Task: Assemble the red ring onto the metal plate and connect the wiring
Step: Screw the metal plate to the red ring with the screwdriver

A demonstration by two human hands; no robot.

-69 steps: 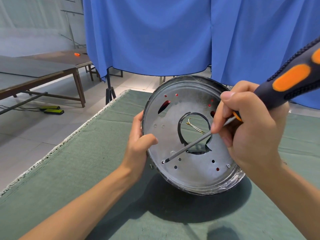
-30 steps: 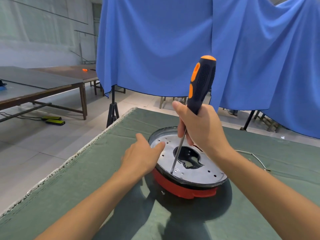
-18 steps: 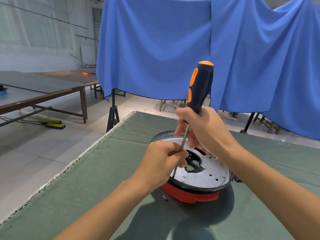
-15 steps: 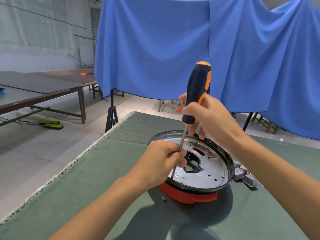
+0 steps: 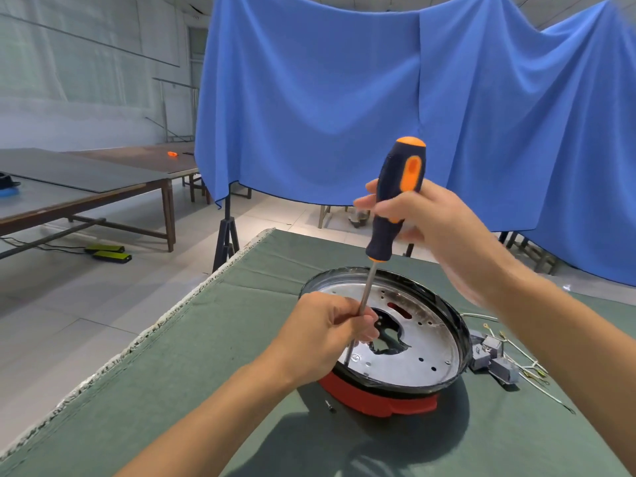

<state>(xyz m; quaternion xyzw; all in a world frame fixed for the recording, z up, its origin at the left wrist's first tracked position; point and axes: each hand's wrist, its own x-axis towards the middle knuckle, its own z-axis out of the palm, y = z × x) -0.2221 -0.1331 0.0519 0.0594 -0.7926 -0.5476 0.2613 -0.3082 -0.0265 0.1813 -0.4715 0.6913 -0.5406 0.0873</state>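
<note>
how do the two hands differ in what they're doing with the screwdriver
The right hand wraps the black and orange handle high up, while the left hand pinches the bare metal shaft low down, close to the metal plate. The right hand is raised well clear of the plate; the left hand sits over its near rim. Both hold the same upright screwdriver, tip down on the plate.

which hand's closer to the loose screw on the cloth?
Left. The left hand pinches the screwdriver shaft just above the loose screw; the right hand grips the handle well above.
</note>
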